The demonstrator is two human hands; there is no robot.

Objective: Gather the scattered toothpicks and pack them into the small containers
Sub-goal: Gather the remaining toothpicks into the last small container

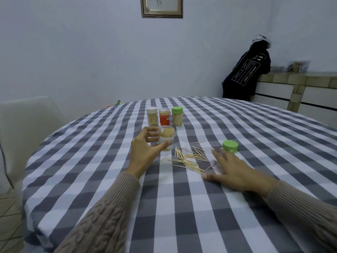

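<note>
The left hand curls its fingers round the open clear plastic container, half-filled and upright. Just right, loose wooden toothpicks lie scattered; the right hand rests spread and empty beside them, the green round lid beyond. Sweeping them together seems next. No label reads clearly.

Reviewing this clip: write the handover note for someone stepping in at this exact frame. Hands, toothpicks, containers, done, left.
Left hand: wrapped around the open container, partly filled, upright on the checked tablecloth.
Right hand: open, flat on the cloth beside the loose toothpicks, holding nothing.
Loose green lid: just beyond the right hand.
Done: three capped containers stand in a row behind.
Left: gather the loose toothpicks, load the open container, fit the lid.
</note>
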